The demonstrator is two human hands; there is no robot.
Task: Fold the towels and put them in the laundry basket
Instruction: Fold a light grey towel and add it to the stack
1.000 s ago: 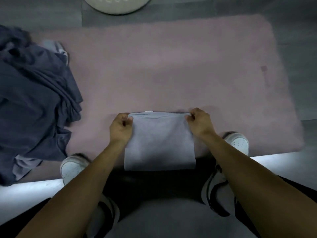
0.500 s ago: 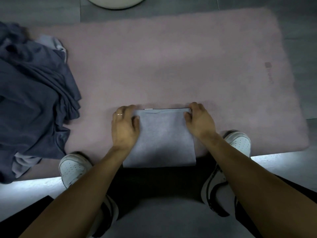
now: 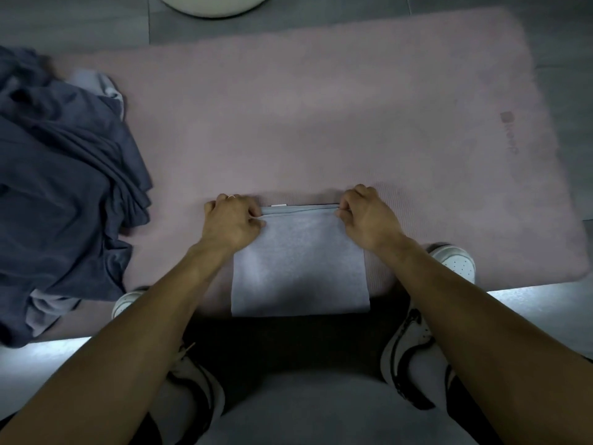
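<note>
A light grey towel (image 3: 300,268), folded into a small rectangle, lies on the near edge of the pink mat (image 3: 321,123). My left hand (image 3: 232,221) pinches its far left corner with curled fingers. My right hand (image 3: 367,216) pinches the far right corner the same way. A heap of dark blue towels (image 3: 61,187), with a pale one showing under it, sits on the mat's left end. The rim of a white laundry basket (image 3: 215,3) shows at the top edge.
Grey tiled floor (image 3: 561,43) surrounds the mat. My white shoes (image 3: 455,261) rest on the mat's near edge on both sides of the towel, and my knees fill the bottom of the view.
My left hand, flat on the towel's left corner half a second ago, now has its fingers curled and pinches that corner. My right hand stays at the right corner.
</note>
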